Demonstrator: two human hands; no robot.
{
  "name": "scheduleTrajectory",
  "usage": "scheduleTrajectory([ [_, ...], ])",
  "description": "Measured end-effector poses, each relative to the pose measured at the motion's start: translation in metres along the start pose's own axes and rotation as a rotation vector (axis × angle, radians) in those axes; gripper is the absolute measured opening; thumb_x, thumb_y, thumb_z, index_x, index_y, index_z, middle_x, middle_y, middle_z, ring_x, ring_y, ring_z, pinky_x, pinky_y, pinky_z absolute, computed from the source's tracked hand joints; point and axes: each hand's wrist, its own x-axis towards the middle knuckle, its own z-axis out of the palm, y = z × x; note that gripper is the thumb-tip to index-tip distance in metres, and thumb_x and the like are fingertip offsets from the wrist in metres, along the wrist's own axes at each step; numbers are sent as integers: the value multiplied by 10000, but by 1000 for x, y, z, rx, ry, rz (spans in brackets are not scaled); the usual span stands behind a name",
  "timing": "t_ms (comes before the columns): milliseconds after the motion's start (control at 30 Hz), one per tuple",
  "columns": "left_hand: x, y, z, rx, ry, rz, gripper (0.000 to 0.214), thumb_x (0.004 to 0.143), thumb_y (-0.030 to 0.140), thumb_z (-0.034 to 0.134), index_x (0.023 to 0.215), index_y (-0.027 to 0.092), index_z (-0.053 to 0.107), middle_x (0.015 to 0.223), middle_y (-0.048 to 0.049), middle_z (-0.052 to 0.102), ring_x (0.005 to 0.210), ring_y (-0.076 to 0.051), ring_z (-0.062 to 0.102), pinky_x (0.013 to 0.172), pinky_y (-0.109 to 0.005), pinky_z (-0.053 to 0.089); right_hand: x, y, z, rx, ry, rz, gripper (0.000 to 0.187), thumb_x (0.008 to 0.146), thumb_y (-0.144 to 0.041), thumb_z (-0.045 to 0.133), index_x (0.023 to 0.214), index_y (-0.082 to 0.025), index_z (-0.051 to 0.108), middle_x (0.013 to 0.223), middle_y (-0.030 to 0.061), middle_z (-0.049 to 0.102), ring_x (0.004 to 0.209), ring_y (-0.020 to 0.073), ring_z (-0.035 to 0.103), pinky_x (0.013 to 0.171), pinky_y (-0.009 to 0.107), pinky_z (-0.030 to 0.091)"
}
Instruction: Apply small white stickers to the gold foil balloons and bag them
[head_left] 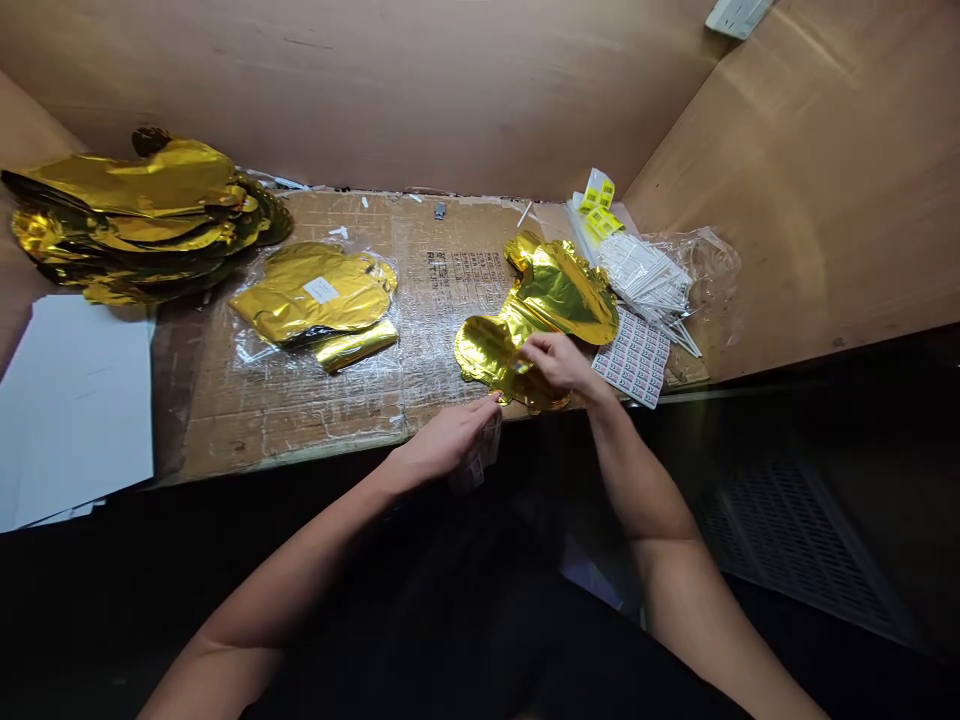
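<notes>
A flat gold foil balloon (pixel 551 300) lies partly folded at the near edge of the cardboard-covered bench (pixel 315 420). My right hand (pixel 559 362) pinches the folded lower part of the balloon, fingers closed on the foil. My left hand (pixel 450 440) sits just below and left of it at the bench edge, fingers curled around a small clear plastic bag (pixel 484 455) and touching the balloon's lower edge.
A pile of gold foil balloons (pixel 142 215) lies at the back left. Bagged gold balloons (pixel 319 300) rest mid-bench. White straws in plastic (pixel 649 275), yellow labels (pixel 600 205) and a sticker sheet (pixel 634 360) sit right. White sheets (pixel 75 400) lie left. Wooden walls enclose the bench.
</notes>
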Motion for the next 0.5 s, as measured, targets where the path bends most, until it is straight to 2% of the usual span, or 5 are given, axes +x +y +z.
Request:
scheduleTrajectory([
  [100, -4, 3, -7, -139, 64, -168, 507, 871, 192, 721, 1362, 262, 617, 1203, -76, 781, 1067, -279, 770, 946, -424, 634, 23, 7, -53, -177, 423, 106, 306, 1037, -290, 588, 832, -91, 698, 886, 131, 716, 787, 166, 601, 734, 333, 420],
  [200, -10, 6, -10, -391, 284, -304, 513, 890, 325, 796, 1346, 254, 571, 1081, -43, 751, 932, -237, 755, 824, -360, 635, 19, -5, -66, -216, 583, 113, 313, 1073, -226, 481, 1089, -15, 712, 1146, 248, 706, 986, 210, 633, 836, 383, 428],
  [267, -14, 6, -9, -466, 382, -308, 561, 878, 371, 835, 1350, 247, 559, 1089, -41, 737, 938, -226, 740, 839, -353, 627, -3, -26, -42, -174, 437, 12, 243, 1048, -259, 582, 1095, -85, 744, 1065, 158, 746, 916, 194, 647, 810, 352, 450],
  [367, -16, 5, -6, -408, 449, -288, 571, 871, 376, 854, 1351, 241, 576, 1120, -46, 727, 965, -216, 716, 882, -353, 607, -45, -62, 17, 23, -71, -239, 181, 1044, -268, 629, 1118, -176, 767, 983, 64, 784, 813, 179, 683, 750, 315, 496],
  [500, -16, 4, -3, -301, 479, -265, 574, 863, 365, 854, 1358, 236, 594, 1176, -54, 707, 1024, -220, 694, 926, -351, 583, -77, -80, 69, -84, 154, -325, 194, 1078, -243, 583, 1111, -193, 767, 961, 80, 777, 821, 202, 684, 766, 345, 488],
])
